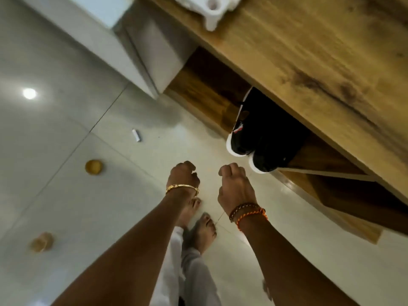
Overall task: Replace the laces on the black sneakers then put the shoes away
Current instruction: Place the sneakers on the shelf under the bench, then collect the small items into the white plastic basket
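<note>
Black sneakers under wooden shelf

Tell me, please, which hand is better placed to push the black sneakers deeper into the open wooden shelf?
Probably the right hand: it hangs nearest the black sneakers, whose toes stick out of the wooden shelf. The left hand is farther away. Both look curled and empty.

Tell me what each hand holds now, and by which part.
Nothing visible: the left hand and right hand have curled fingers and hold nothing. The black sneakers sit in the wooden shelf.
</note>
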